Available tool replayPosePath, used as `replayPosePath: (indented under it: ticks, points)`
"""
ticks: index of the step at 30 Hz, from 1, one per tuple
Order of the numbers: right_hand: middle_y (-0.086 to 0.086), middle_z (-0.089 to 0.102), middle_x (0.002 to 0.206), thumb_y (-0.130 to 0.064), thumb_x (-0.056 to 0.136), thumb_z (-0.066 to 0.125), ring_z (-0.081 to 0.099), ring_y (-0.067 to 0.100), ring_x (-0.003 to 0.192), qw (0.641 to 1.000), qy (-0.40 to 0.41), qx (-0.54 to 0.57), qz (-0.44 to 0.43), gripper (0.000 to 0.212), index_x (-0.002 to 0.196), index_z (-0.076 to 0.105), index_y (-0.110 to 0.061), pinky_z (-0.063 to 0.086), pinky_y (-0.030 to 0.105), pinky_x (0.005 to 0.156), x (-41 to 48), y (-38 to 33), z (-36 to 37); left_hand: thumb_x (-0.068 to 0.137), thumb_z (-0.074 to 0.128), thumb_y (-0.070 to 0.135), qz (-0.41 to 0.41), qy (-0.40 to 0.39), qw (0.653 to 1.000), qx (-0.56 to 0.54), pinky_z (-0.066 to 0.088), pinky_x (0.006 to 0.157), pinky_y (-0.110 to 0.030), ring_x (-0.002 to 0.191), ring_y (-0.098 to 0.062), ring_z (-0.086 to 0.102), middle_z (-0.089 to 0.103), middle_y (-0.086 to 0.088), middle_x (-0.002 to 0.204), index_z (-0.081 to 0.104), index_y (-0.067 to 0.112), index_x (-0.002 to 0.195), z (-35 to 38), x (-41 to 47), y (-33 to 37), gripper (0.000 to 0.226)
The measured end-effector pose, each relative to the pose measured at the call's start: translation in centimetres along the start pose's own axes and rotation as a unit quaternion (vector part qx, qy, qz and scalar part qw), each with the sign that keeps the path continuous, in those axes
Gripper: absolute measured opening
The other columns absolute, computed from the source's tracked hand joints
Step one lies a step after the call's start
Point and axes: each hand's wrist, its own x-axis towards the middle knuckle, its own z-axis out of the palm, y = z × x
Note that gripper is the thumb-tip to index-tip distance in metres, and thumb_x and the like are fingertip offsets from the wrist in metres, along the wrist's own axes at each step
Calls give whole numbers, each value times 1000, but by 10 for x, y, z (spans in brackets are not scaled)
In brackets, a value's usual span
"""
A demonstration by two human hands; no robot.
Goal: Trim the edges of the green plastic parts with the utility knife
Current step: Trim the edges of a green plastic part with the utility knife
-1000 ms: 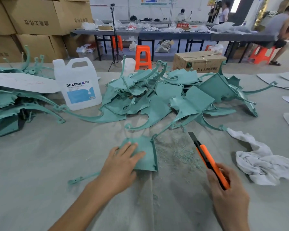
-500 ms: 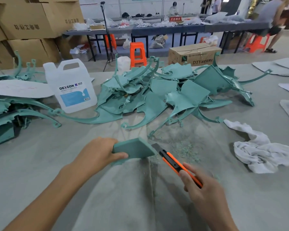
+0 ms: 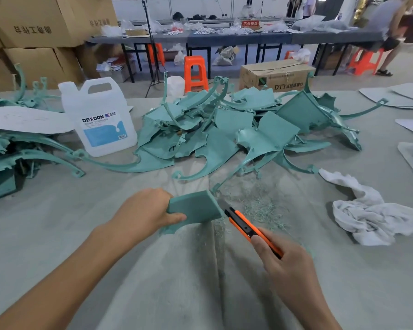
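My left hand grips a green plastic part by its left edge and holds it tilted up off the grey cloth-covered table. My right hand holds an orange utility knife, whose black tip meets the part's right edge. Green shavings lie scattered just right of the part. A pile of green plastic parts fills the table behind.
A white DEXCON jug stands at the back left, next to more green parts at the left edge. A crumpled white rag lies to the right. Cardboard boxes, orange stools and people are beyond the table.
My left hand went from pressing the part flat to gripping its edge and tilting it up. My right hand brought the knife down and left to the part's right edge.
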Motion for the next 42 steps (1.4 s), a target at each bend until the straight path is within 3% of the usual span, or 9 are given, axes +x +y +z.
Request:
replayPosePath:
  ticks: [4, 10, 16, 19, 22, 27, 33, 39, 42]
  points:
    - [-9, 50, 52, -62, 88, 62, 42, 3, 46, 993, 2, 118, -4, 23, 109, 70, -57, 35, 18, 44, -2, -12, -13, 84, 67, 61, -2, 1, 1000, 15, 33, 51, -30, 65, -16, 56, 58, 5, 70, 55, 25, 71, -1, -1, 3, 41]
    - [-18, 63, 60, -34, 94, 67, 58, -3, 60, 999, 2, -10, 47, 19, 106, 76, -46, 42, 15, 58, -4, -1, -7, 85, 67, 60, 4, 2, 1000, 23, 33, 52, -31, 68, -18, 58, 59, 4, 72, 58, 23, 76, -3, -1, 5, 39]
    - [-4, 51, 54, -69, 85, 58, 43, 1, 46, 987, 14, 158, -19, 34, 113, 70, -53, 35, 18, 42, -13, -32, -15, 85, 67, 60, -11, 0, 1000, 10, 31, 50, -31, 66, -19, 58, 58, 3, 70, 55, 23, 71, -1, -1, 5, 41]
    - [-2, 51, 53, -52, 93, 62, 41, 4, 44, 996, 38, 74, 7, 19, 109, 72, -54, 35, 28, 43, -2, -25, -16, 84, 67, 60, -12, 3, 1000, 19, 32, 51, -31, 66, -19, 58, 58, 2, 70, 55, 23, 72, 0, -1, 4, 41]
    - [-13, 58, 56, -37, 95, 63, 55, 3, 55, 999, 9, -19, 38, 22, 112, 73, -48, 41, 20, 54, -1, -20, 0, 83, 67, 60, -10, 6, 1000, 17, 31, 50, -31, 66, -19, 57, 56, 4, 69, 54, 24, 71, 1, -1, 4, 40]
    - [-5, 50, 53, -67, 88, 56, 40, 0, 45, 991, 32, 123, -35, 26, 112, 66, -62, 34, 23, 39, -4, -40, -2, 84, 67, 60, -14, 6, 1000, 8, 32, 51, -31, 66, -19, 57, 56, 5, 67, 54, 24, 70, 1, 0, 4, 41]
    - [-10, 54, 53, -37, 97, 62, 46, 4, 48, 999, 14, -6, 42, 21, 112, 74, -47, 37, 23, 49, 4, -19, 5, 84, 67, 60, -21, 3, 1000, 11, 32, 50, -30, 65, -17, 55, 56, 5, 70, 56, 24, 73, 1, -4, 6, 39]
    - [5, 51, 58, -67, 88, 51, 40, 4, 46, 994, 9, 102, -29, 24, 109, 62, -69, 35, 31, 41, -5, -38, 4, 84, 68, 59, -31, 0, 999, -6, 35, 51, -31, 64, -18, 57, 58, 2, 68, 56, 21, 70, 0, -7, 6, 42]
    - [-6, 46, 52, -54, 94, 56, 40, 3, 46, 997, 24, 72, -7, 18, 103, 67, -65, 34, 28, 44, -1, -32, 2, 84, 68, 58, -29, 2, 999, -13, 33, 49, -29, 64, -16, 57, 58, 3, 68, 57, 21, 71, 0, -9, 8, 41]
